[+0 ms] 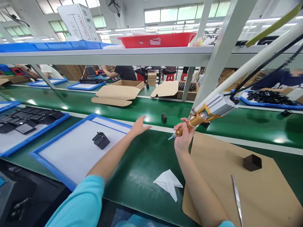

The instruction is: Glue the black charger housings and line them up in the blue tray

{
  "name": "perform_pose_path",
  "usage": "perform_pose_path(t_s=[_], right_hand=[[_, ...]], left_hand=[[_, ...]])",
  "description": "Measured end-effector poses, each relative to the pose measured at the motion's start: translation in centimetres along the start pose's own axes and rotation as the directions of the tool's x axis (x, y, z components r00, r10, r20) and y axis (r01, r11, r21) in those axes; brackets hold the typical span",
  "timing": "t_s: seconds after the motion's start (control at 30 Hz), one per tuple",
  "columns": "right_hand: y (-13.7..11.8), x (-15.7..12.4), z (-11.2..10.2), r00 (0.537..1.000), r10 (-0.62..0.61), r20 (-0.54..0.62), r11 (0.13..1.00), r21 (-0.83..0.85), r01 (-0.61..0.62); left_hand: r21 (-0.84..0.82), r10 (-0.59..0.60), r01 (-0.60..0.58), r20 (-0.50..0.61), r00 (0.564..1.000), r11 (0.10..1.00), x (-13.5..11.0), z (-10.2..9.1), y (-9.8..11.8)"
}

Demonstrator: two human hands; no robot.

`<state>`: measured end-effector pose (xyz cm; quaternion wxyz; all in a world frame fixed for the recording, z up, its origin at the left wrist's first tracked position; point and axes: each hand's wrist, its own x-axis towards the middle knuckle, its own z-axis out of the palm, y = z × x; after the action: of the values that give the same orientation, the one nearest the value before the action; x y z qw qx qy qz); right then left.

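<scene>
My left hand [140,126] is stretched out over the near edge of the green belt, thumb and fingers apart, with nothing in it. A small black plug-like adapter [164,118] stands on the belt to its right, apart from both hands. My right hand [184,135] is wrapped round the gold body of a glue dispenser [193,121], whose pale blue nozzle points down and left. Below the hands, a folded white cloth or paper [168,183] lies on the green worktop [132,176]. Another black adapter [101,140] lies in the blue-rimmed white tray [63,138] on the left.
A cardboard sheet [213,176] on the right bears a black block [252,162] and metal tweezers or a blade [237,200]. A tray of black housings [26,118] stands far left. A white post [220,47] and shelf [106,60] cross ahead. Co-workers sit beyond the belt.
</scene>
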<state>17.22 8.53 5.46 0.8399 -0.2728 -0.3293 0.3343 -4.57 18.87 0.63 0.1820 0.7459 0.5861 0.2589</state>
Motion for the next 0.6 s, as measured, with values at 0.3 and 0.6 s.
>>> perform_pose_path(t_s=[0.3,0.6], right_hand=[[0.1,-0.3,0.2,0.999,0.016,0.041,1.0,0.0,-0.016],[-0.2,-0.3,0.3,1.0,0.012,0.015,1.0,-0.016,-0.012]], left_hand=[[-0.158,-0.083,0.087,0.035,0.996,0.984,8.6,7.2,5.1],[-0.221,0.075,-0.028,0.205,0.976,0.975,-2.1,0.9,5.5]])
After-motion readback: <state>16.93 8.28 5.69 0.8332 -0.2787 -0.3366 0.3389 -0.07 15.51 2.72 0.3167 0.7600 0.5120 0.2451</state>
